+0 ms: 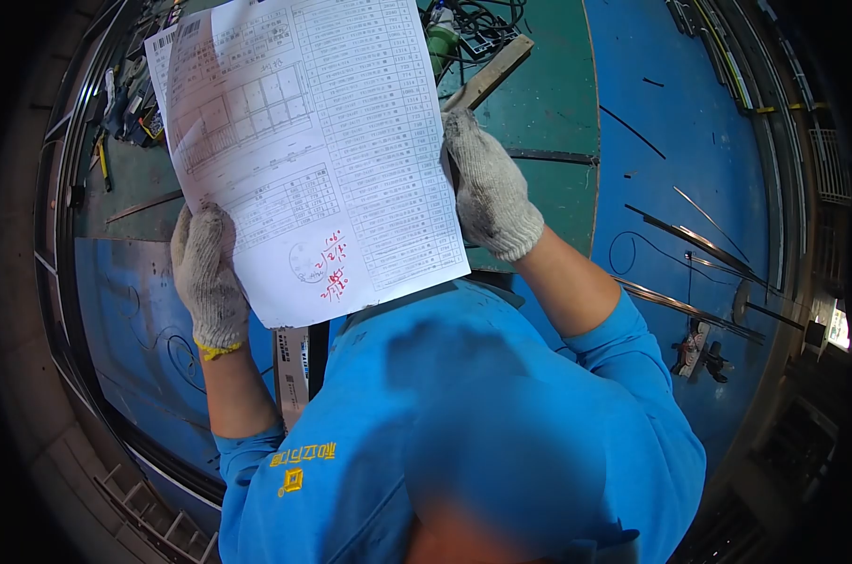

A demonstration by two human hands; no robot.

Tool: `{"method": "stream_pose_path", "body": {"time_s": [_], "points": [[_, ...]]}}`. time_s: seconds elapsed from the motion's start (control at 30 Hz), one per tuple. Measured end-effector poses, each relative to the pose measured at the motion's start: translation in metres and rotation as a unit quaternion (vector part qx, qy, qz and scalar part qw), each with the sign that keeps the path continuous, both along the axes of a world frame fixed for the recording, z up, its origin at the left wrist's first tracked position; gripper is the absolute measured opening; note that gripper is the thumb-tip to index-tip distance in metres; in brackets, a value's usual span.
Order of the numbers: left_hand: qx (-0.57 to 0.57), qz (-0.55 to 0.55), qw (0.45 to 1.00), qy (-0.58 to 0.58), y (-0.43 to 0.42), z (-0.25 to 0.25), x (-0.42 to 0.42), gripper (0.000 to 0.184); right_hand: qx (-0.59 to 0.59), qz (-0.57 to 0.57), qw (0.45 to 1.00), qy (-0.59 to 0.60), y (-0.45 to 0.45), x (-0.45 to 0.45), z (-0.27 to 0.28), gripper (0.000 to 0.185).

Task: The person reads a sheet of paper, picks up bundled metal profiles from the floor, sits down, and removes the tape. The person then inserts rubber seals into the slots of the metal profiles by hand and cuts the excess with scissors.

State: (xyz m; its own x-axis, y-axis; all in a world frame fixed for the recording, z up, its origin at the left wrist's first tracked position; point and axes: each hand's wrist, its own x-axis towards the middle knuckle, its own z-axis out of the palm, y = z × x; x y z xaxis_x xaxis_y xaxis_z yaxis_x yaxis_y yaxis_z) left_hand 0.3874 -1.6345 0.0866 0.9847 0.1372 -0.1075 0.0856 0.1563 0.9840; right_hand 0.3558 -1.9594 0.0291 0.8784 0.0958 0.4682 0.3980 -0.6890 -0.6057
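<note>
Both gloved hands hold up printed paper sheets (pixel 275 169), with tables, a line drawing and red handwritten figures on the front page. My left hand (pixel 210 277) grips the lower left edge, its thumb side on the page. At the right edge my right hand (pixel 493 188) is closed on the sheets, with its fingers partly hidden behind them. Just beyond the right fingertips a wooden bar (pixel 492 73) slants up and away; I cannot tell whether the hand touches it. A second sheet shows behind the first at the upper left.
Behind the papers is a green work table (pixel 557 103). Black cables (pixel 487 21) and a green tool (pixel 442 42) lie at its back. Hand tools (pixel 134 108) are at the left. Long metal strips (pixel 694 240) lie on the blue surface (pixel 633 150) to the right.
</note>
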Motion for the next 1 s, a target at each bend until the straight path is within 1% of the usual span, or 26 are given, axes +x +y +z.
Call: {"method": "stream_pose_path", "body": {"time_s": [0.17, 0.33, 0.43, 0.57, 0.7, 0.83, 1.0], "points": [[0.0, 0.004, 1.0, -0.002, -0.002, 0.0, 0.0, 0.054, 0.006, 0.002, 1.0, 0.012, 0.001, -0.003, 0.008, 0.05], [-0.023, 0.013, 1.0, 0.015, -0.006, 0.005, -0.004, 0.052, 0.006, -0.003, 1.0, 0.002, 0.0, -0.003, -0.001, 0.051], [-0.029, -0.005, 1.0, 0.005, -0.006, 0.005, -0.005, 0.05, -0.012, -0.008, 1.0, -0.017, -0.001, -0.005, -0.005, 0.052], [-0.021, 0.001, 1.0, 0.004, -0.008, 0.006, -0.006, 0.05, 0.007, 0.001, 1.0, 0.007, -0.001, -0.005, -0.001, 0.053], [-0.015, 0.018, 1.0, 0.003, -0.01, 0.007, -0.007, 0.049, 0.007, 0.0, 1.0, -0.002, -0.001, -0.004, -0.005, 0.054], [-0.013, 0.013, 1.0, -0.002, -0.007, 0.003, -0.007, 0.049, 0.01, -0.004, 1.0, 0.014, 0.0, -0.005, -0.004, 0.053], [-0.02, 0.014, 1.0, -0.005, -0.008, 0.002, -0.008, 0.049, 0.007, -0.011, 1.0, -0.001, 0.0, -0.006, -0.007, 0.052]]}}
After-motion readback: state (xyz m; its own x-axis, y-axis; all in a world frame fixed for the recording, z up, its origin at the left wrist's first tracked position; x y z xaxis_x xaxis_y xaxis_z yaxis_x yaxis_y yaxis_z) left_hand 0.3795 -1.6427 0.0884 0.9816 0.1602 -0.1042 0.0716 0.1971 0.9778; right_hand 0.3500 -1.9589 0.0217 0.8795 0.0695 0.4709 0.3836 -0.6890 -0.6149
